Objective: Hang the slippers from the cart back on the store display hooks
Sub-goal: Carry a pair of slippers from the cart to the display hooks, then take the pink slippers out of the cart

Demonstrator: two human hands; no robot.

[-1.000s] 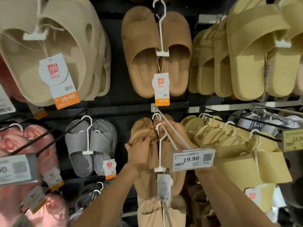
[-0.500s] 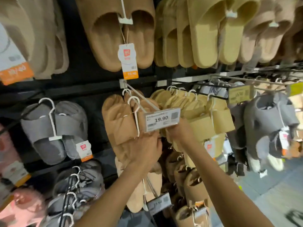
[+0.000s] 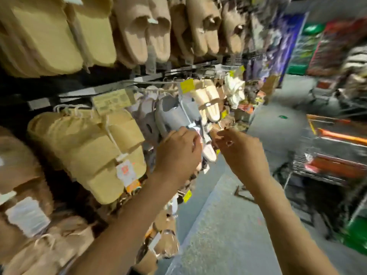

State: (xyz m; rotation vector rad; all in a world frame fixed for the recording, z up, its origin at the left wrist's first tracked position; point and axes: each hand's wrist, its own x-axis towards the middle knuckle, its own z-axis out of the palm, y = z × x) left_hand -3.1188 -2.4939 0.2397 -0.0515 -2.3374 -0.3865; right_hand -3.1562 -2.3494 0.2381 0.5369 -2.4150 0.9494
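The picture is motion-blurred. Pairs of slippers hang on the display wall on the left: yellow slippers (image 3: 89,151), grey slippers (image 3: 172,114) and tan slippers (image 3: 21,175) at the left edge. My left hand (image 3: 178,151) is raised in front of the grey pair, fingers loosely curled, with nothing seen in it. My right hand (image 3: 238,151) hovers in the air just right of it, clear of the rack, fingers loosely bent and empty. The wire cart (image 3: 327,161) with orange trim stands at the right; its contents are too blurred to make out.
More beige and brown slippers (image 3: 151,36) hang on the upper row. A yellowish price label (image 3: 111,102) sticks out on a hook arm. The grey aisle floor (image 3: 228,225) runs between rack and cart. Colourful shelves (image 3: 317,42) stand at the far right.
The view has swung right along the rack toward the aisle and cart. Both hands have come off the tan slippers by the 19.90 label and now hover empty in front of the grey pair.
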